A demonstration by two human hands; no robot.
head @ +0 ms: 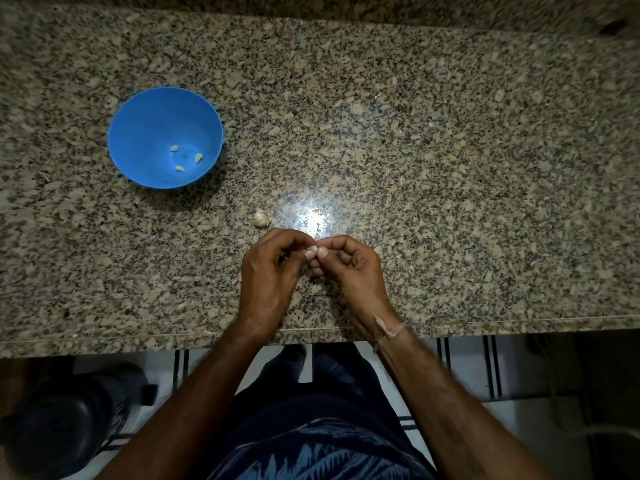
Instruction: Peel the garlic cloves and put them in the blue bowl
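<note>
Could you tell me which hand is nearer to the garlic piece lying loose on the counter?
Left. The left hand is right beside the garlic piece, on the person's side; the right hand is farther, to its right. Both pinch a clove.

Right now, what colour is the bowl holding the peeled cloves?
Blue, a plain solid blue bowl, seen clearly in the head view.

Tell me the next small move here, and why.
Probably pull the skin off the clove that the left hand and right hand pinch together above the counter; three peeled cloves already lie in the blue bowl, and another unpeeled piece waits beside the hands.
</note>
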